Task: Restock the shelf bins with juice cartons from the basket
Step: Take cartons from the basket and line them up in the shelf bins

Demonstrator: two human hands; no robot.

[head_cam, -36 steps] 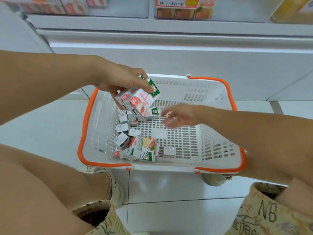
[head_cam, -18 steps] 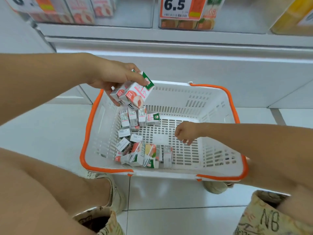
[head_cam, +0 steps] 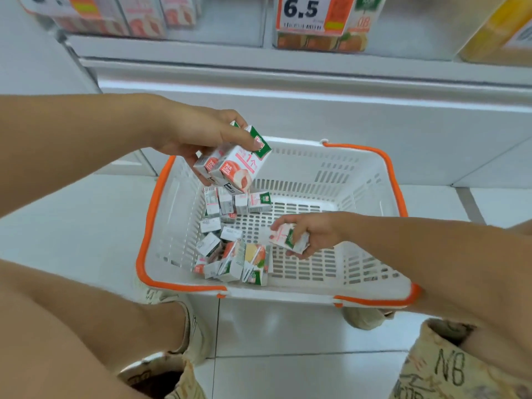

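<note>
- Gripping a small bunch of juice cartons (head_cam: 234,165), the left hand (head_cam: 201,133) hangs above the far left corner of the basket (head_cam: 371,180), thumb pressed over the green top of the front carton, fingers curled beneath.
- The front carton in that bunch is white and pink with a peach picture; at least one more sits behind it, and the exact count cannot be told.
- The right hand (head_cam: 312,234) is low inside the basket, fingers wrapped round a single carton (head_cam: 285,237) tilted on its side, just above the slotted bottom.
- More loose cartons (head_cam: 230,240) lie jumbled along the left half of the basket bottom, some standing, some toppled; the right half shows bare slots.
- The basket is white with orange rim handles and sits on the white tiled floor (head_cam: 302,375), between the person's knees.
- Beyond it runs the white shelf (head_cam: 288,64), carrying clear bins: the left bin (head_cam: 230,24) holds pink cartons, and the middle bin (head_cam: 417,24) holds orange-printed cartons behind a price tag (head_cam: 302,12) reading 6.5.
- A yellow carton (head_cam: 498,30) shows at the far right edge.
</note>
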